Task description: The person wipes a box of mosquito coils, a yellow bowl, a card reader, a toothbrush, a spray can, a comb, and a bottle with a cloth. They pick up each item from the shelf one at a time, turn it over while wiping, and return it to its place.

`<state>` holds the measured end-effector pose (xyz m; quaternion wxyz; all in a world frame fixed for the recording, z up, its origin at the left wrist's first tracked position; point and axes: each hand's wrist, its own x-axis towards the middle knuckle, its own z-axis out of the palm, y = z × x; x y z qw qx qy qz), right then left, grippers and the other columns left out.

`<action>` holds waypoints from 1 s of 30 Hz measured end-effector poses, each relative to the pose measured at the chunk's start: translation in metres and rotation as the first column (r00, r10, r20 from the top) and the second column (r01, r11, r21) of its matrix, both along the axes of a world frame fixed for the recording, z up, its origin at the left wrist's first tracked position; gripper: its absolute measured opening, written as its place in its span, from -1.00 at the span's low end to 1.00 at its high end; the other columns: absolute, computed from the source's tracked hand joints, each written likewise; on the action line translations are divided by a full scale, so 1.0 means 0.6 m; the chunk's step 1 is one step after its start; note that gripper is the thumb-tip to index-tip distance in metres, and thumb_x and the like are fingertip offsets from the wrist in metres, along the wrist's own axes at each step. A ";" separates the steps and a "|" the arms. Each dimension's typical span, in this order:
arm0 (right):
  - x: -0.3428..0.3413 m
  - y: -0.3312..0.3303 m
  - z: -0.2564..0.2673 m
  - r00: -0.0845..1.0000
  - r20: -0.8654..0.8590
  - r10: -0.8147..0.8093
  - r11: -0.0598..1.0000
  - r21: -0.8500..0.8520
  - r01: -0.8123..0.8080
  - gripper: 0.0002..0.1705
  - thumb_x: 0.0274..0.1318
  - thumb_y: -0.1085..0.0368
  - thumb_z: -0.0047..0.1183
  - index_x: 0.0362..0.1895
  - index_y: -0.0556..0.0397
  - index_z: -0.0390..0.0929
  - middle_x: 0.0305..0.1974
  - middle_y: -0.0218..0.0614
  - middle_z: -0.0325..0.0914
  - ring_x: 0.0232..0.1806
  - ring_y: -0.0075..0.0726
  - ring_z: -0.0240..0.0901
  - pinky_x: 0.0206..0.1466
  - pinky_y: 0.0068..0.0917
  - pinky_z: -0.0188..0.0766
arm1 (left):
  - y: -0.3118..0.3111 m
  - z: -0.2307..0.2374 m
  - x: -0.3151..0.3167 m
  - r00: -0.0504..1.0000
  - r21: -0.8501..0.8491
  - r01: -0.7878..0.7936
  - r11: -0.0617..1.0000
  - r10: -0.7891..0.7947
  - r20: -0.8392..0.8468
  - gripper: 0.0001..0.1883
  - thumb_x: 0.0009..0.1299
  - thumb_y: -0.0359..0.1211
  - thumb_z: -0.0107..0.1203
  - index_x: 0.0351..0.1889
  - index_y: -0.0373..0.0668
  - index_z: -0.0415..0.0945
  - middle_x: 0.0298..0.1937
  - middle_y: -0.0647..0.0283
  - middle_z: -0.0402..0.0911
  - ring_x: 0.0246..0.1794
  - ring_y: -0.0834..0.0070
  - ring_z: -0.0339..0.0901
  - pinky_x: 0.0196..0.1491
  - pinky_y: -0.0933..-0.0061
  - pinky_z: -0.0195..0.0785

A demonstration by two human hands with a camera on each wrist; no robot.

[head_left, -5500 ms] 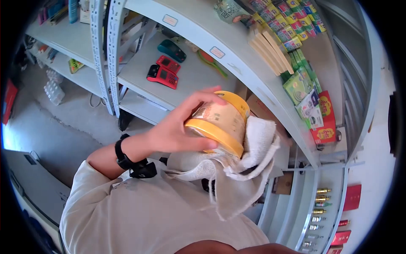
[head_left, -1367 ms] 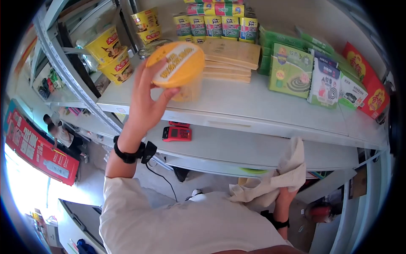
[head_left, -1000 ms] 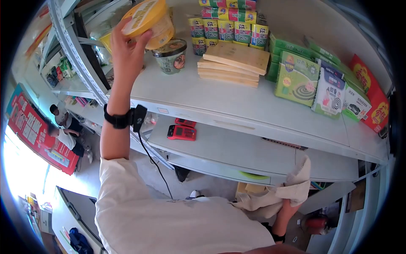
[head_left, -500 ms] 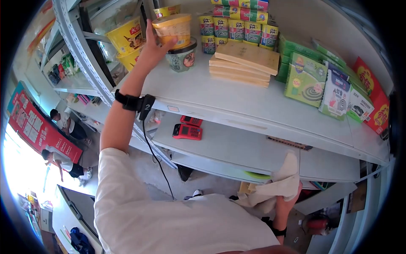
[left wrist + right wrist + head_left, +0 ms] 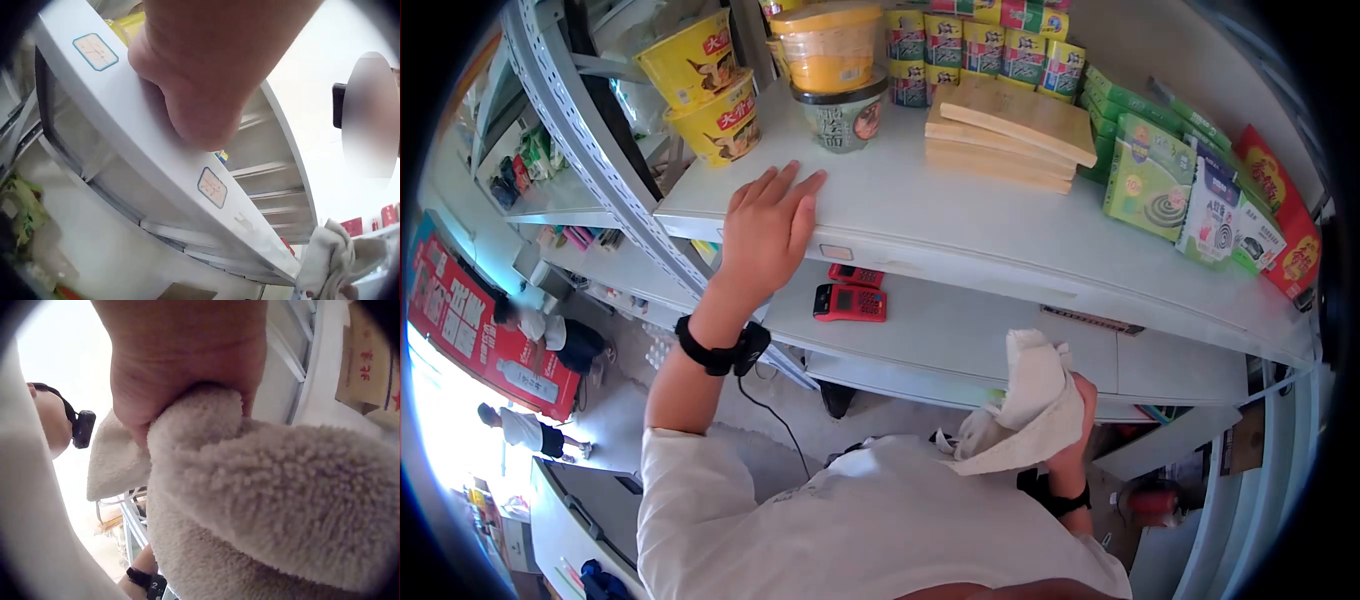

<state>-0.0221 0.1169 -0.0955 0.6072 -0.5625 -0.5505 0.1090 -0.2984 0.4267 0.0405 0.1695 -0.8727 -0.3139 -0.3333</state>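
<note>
My left hand (image 5: 770, 230) rests with its fingers spread on the front part of the upper shelf (image 5: 900, 210), holding nothing. Behind its fingertips stands a green instant noodle bowl (image 5: 840, 122) with a dark lid. A yellow-lidded noodle tub (image 5: 828, 50) sits upright on top of that bowl, apart from the hand. Down at the right, my right hand (image 5: 1082, 425) grips a bunched beige towel (image 5: 1030, 410). In the right wrist view the fluffy towel (image 5: 281, 481) hangs out from the fist, and its folds hide the fingers.
Yellow noodle buckets (image 5: 715, 115) are stacked left of the bowl. Wooden boards (image 5: 1010, 125), mosquito coil boxes (image 5: 1150, 180) and colourful wrapped rolls (image 5: 985, 50) line the shelf. Red card terminals (image 5: 850, 300) lie on the lower shelf. A metal upright (image 5: 590, 150) stands at the left.
My left hand has set the yellow-lidded tub on the green bowl, let go, and come back to the shelf's front. The right hand keeps the towel, now slightly further left.
</note>
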 end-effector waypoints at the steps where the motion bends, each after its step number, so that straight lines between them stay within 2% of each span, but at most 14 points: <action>1: -0.009 0.007 0.003 0.999 -0.003 0.033 0.999 0.011 -0.033 -0.16 -0.09 0.17 0.37 0.22 0.13 0.18 0.12 -0.17 0.35 0.15 -0.24 0.33 0.25 -0.27 0.24 | -0.001 -0.007 0.002 0.998 0.032 0.026 0.999 -0.028 0.063 -0.65 0.48 -0.27 -0.14 0.11 -0.11 0.55 0.13 0.00 0.54 0.16 0.01 0.45 0.21 0.08 0.18; 4: -0.029 0.030 -0.005 0.999 0.026 0.044 0.998 0.045 -0.045 0.00 -0.35 0.23 0.52 0.22 0.10 0.21 0.03 -0.15 0.39 0.07 -0.22 0.37 0.18 -0.27 0.27 | -0.004 -0.024 0.005 0.990 0.043 0.011 0.999 -0.017 0.139 -0.65 0.45 -0.27 -0.11 0.11 -0.10 0.54 0.13 0.06 0.55 0.17 0.07 0.44 0.20 0.11 0.16; 7: -0.050 0.033 -0.011 0.996 -0.014 0.085 0.996 0.041 -0.084 -0.02 -0.39 0.22 0.53 0.19 0.10 0.25 0.00 -0.14 0.40 0.03 -0.20 0.39 0.13 -0.27 0.29 | -0.014 -0.041 0.004 0.982 0.090 0.017 0.996 -0.033 0.187 -0.66 0.43 -0.26 -0.07 0.09 -0.11 0.55 0.13 0.13 0.56 0.16 0.11 0.44 0.22 0.17 0.12; 10: -0.083 0.026 -0.022 0.993 -0.119 0.007 0.998 0.060 0.000 -0.02 -0.43 0.19 0.54 0.17 0.12 0.30 -0.04 -0.15 0.43 -0.02 -0.21 0.42 0.08 -0.28 0.33 | -0.016 -0.053 -0.001 0.968 0.105 0.073 0.992 -0.096 0.232 -0.66 0.39 -0.24 0.00 0.07 -0.12 0.55 0.11 0.16 0.57 0.14 0.13 0.44 0.24 0.18 0.10; 13: -0.106 0.010 -0.012 0.995 0.030 -0.091 0.995 0.029 0.091 -0.05 -0.44 0.18 0.53 0.15 0.12 0.35 -0.07 -0.15 0.45 -0.05 -0.21 0.45 0.07 -0.30 0.34 | -0.019 -0.049 -0.006 0.974 0.059 0.082 0.995 -0.093 0.207 -0.66 0.45 -0.27 -0.07 0.13 -0.10 0.53 0.16 0.21 0.55 0.21 0.18 0.39 0.26 0.17 0.07; 19: -0.163 -0.032 -0.020 0.962 0.083 -0.258 0.960 -0.085 0.265 -0.11 -0.43 0.24 0.48 0.14 0.11 0.39 -0.06 -0.14 0.49 -0.04 -0.18 0.49 0.09 -0.32 0.36 | -0.019 -0.055 -0.003 0.960 0.063 0.094 0.994 -0.107 0.259 -0.67 0.43 -0.28 -0.03 0.11 -0.09 0.55 0.15 0.23 0.57 0.19 0.18 0.41 0.26 0.18 0.07; 25: -0.186 -0.083 -0.018 0.947 0.159 -0.279 0.937 -0.171 0.304 -0.13 -0.46 0.31 0.42 0.13 0.08 0.41 -0.06 -0.08 0.49 -0.05 -0.08 0.50 0.07 -0.32 0.37 | -0.016 -0.059 -0.004 0.947 0.082 0.118 0.990 -0.137 0.290 -0.68 0.41 -0.26 0.02 0.07 -0.09 0.57 0.11 0.22 0.59 0.16 0.18 0.44 0.25 0.18 0.08; 28: -0.174 -0.109 0.000 0.972 0.117 -0.203 0.961 -0.168 0.220 -0.16 -0.44 0.28 0.41 0.13 0.07 0.42 -0.09 -0.07 0.49 -0.05 -0.03 0.50 0.08 -0.28 0.37 | -0.017 -0.062 -0.004 0.941 0.096 0.120 0.988 -0.144 0.306 -0.70 0.40 -0.25 0.04 0.04 -0.09 0.58 0.09 0.21 0.60 0.15 0.18 0.45 0.24 0.18 0.09; 30: -0.155 -0.139 0.004 0.967 0.161 -0.198 0.960 -0.166 0.224 -0.19 -0.40 0.25 0.38 0.12 0.07 0.44 -0.02 -0.03 0.44 0.00 0.01 0.45 0.12 -0.22 0.34 | -0.025 -0.060 -0.001 0.937 0.097 0.108 0.989 -0.134 0.322 -0.71 0.41 -0.26 0.04 0.03 -0.08 0.59 0.07 0.23 0.61 0.15 0.21 0.45 0.24 0.19 0.10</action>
